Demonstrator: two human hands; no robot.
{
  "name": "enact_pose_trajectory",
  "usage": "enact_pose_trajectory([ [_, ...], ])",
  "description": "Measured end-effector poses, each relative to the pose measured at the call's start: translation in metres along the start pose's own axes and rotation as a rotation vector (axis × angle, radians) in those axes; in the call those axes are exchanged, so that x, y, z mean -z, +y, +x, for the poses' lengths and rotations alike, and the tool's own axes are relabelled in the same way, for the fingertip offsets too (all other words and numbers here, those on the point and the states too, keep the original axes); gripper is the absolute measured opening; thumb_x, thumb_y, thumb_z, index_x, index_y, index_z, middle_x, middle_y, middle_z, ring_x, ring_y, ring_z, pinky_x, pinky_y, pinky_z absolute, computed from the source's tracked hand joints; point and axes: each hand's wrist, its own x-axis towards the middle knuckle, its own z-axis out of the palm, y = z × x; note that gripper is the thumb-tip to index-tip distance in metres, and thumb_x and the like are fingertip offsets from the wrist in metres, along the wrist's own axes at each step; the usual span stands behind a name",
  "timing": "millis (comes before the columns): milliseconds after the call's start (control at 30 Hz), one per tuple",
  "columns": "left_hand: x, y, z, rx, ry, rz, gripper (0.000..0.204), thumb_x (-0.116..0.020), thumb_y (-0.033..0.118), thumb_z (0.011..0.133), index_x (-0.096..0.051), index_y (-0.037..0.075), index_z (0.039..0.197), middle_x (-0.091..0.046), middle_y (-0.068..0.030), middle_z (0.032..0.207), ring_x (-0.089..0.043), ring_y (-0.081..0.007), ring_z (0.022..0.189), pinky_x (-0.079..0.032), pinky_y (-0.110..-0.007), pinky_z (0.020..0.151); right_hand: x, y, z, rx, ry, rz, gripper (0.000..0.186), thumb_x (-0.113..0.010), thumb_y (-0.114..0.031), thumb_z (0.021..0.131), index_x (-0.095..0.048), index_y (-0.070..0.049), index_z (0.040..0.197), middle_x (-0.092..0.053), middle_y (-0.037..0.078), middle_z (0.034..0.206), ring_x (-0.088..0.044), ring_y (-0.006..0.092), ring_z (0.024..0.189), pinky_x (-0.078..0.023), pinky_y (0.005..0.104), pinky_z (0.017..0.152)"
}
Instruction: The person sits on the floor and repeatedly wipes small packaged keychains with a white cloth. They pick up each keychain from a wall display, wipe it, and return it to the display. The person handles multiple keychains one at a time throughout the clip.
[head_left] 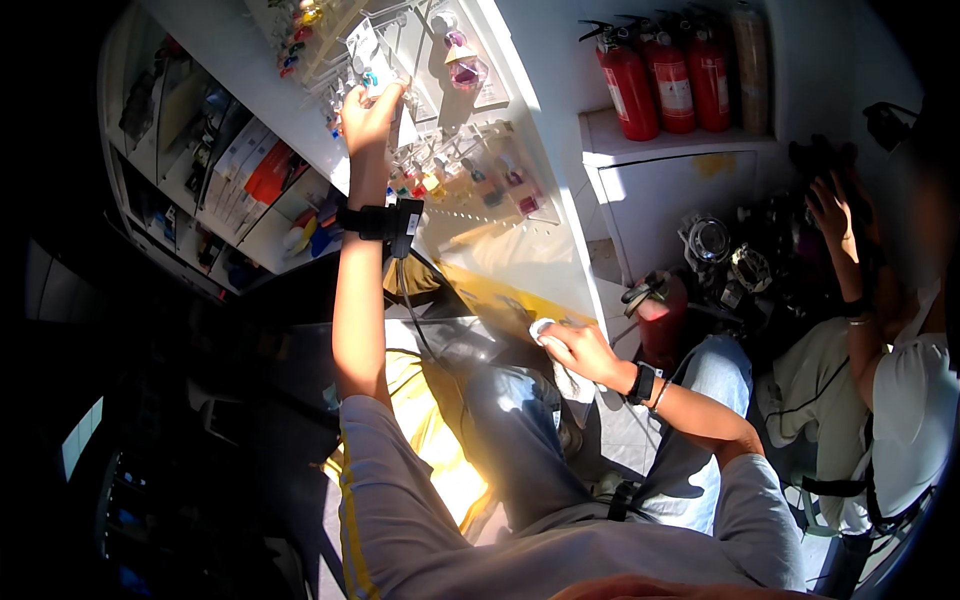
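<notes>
My left hand [368, 118] reaches up to a white display panel [540, 200]. Its fingers close around the lower end of a white hanging card [366, 45] that carries a small blue item. Small colourful trinkets [430, 183] hang on hooks below and to the right of that hand. A purple pendant-like piece [464, 70] hangs to its upper right. Lower down, my right hand [580, 352] grips a crumpled white cloth [574, 384] near the panel's yellow bottom part [490, 298]. Some of the cloth bulges out past the fingertips.
Open shelves [230, 180] with boxes stand to the left. Several red fire extinguishers [672, 85] stand on a ledge at the upper right; another extinguisher [660, 320] is on the floor. A co-worker [910, 400] sits at the right, a hand near dark equipment. A cable [410, 305] hangs from my left wrist.
</notes>
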Motion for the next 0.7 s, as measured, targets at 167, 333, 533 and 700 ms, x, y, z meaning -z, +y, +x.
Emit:
enact_pose_trajectory([
  [167, 0.025, 0.037, -0.007, 0.089, -0.069, 0.010, 0.024, -0.066, 0.014, 0.080, -0.063, 0.000, 0.099, -0.063, -0.0005, 0.080, -0.058, -0.0085, 0.074, -0.043, -0.020, 0.067, 0.002, 0.005, 0.001, -0.001, -0.001, -0.009, 0.015, -0.057, -0.022, 0.089, -0.063, -0.009, 0.094, -0.062, 0.013, 0.066, -0.060, 0.0328, 0.058, -0.047, 0.0397, 0.053],
  [333, 0.062, 0.047, 0.011, 0.237, -0.317, -0.394, 0.060, -0.057, 0.025, 0.086, -0.038, -0.012, 0.129, -0.051, -0.0043, 0.089, -0.044, -0.0099, 0.068, -0.038, -0.025, 0.058, -0.005, 0.002, 0.001, 0.004, 0.001, -0.008, 0.016, -0.057, -0.022, 0.090, -0.064, -0.009, 0.095, -0.062, 0.014, 0.067, -0.060, 0.0336, 0.059, -0.047, 0.0402, 0.053],
  [533, 0.047, 0.064, -0.074, 0.189, -0.411, -0.769, 0.097, -0.064, 0.035, 0.070, -0.017, -0.013, 0.140, -0.046, -0.0147, 0.110, -0.050, -0.0222, 0.095, -0.049, -0.035, 0.092, 0.005, 0.003, 0.005, -0.059, 0.042, -0.013, 0.013, -0.059, -0.020, 0.088, -0.064, -0.010, 0.094, -0.062, 0.014, 0.068, -0.061, 0.0336, 0.062, -0.048, 0.0399, 0.055],
  [700, 0.042, -0.042, -0.227, 0.445, -0.528, -1.253, 0.099, -0.066, 0.040, 0.066, -0.025, -0.012, 0.139, -0.051, -0.0188, 0.096, -0.054, -0.0261, 0.080, -0.056, -0.044, 0.070, 0.019, -0.002, 0.011, -0.140, 0.140, 0.108, 0.012, -0.058, -0.015, 0.089, -0.063, -0.006, 0.095, -0.065, 0.013, 0.075, -0.064, 0.0328, 0.065, -0.050, 0.0352, 0.059],
])
